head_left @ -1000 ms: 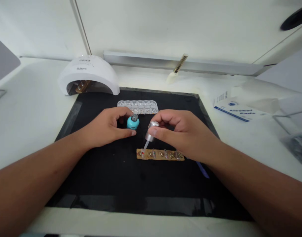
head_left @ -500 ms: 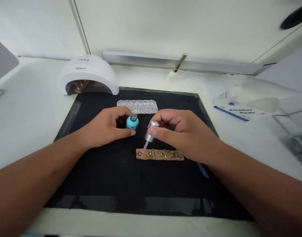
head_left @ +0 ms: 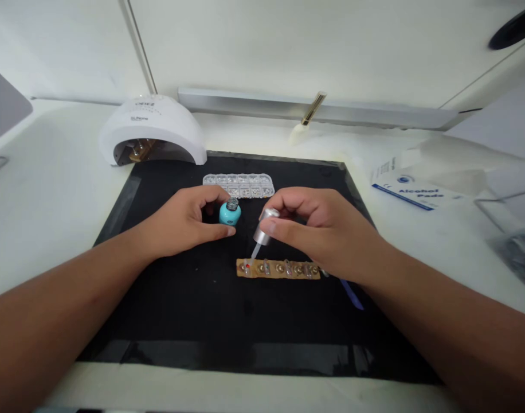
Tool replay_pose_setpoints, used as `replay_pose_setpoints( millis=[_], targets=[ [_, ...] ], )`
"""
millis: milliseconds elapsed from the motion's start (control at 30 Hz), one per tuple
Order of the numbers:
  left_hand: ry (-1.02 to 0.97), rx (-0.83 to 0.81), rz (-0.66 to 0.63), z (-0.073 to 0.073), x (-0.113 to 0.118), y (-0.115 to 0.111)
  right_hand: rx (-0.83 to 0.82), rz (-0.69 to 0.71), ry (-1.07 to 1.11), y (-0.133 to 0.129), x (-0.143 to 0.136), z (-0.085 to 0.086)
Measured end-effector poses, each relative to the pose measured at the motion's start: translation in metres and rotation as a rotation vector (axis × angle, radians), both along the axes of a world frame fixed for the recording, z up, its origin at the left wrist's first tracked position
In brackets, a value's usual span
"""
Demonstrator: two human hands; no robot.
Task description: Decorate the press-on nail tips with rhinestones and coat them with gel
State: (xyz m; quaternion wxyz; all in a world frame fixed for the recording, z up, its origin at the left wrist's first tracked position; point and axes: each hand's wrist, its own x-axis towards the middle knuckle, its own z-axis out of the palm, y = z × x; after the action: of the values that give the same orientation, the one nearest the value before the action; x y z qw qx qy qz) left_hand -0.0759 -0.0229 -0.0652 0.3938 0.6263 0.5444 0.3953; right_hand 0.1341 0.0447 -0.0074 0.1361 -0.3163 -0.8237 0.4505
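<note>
My left hand (head_left: 189,221) is closed around a small turquoise nail polish bottle (head_left: 230,214), uncapped, its threaded neck upward. Between the thumb and fingers of my right hand (head_left: 318,229) is the silver-capped polish brush (head_left: 266,228), tilted with its bristles down and left. The brush tip is close to the left end of a tan strip (head_left: 273,269); whether it touches cannot be seen. Several small clear pieces on metallic mounts sit along this strip, and the leftmost bears a red spot (head_left: 247,266).
Behind my hands lies a clear compartment case (head_left: 238,179) of small bits. A white nail lamp (head_left: 153,126) stands back left, with a gold-capped bottle (head_left: 313,109) at the back. An alcohol pads box (head_left: 412,192) is at right. A purple tool (head_left: 352,295) lies near my right wrist on the black mat (head_left: 180,321).
My right hand has lifted the brush slightly up and to the right, and the red spot shows more plainly. My left hand and the bottle have stayed put.
</note>
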Motion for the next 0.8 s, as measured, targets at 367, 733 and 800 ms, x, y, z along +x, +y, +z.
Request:
replay_pose_setpoints(
  millis=[367, 733, 800],
  targets=[
    [-0.011, 0.005, -0.006, 0.0016, 0.0008, -0.0007, 0.002, 0.018, -0.009, -0.0001, -0.0013, -0.0039],
    [-0.017, 0.000, -0.007, 0.0010, 0.0009, -0.0010, 0.030, 0.017, -0.015, 0.0001, -0.0008, -0.0029],
    [-0.016, 0.000, -0.006, 0.0015, 0.0011, -0.0006, 0.035, 0.014, -0.012, 0.0001, -0.0011, -0.0034]
  ],
)
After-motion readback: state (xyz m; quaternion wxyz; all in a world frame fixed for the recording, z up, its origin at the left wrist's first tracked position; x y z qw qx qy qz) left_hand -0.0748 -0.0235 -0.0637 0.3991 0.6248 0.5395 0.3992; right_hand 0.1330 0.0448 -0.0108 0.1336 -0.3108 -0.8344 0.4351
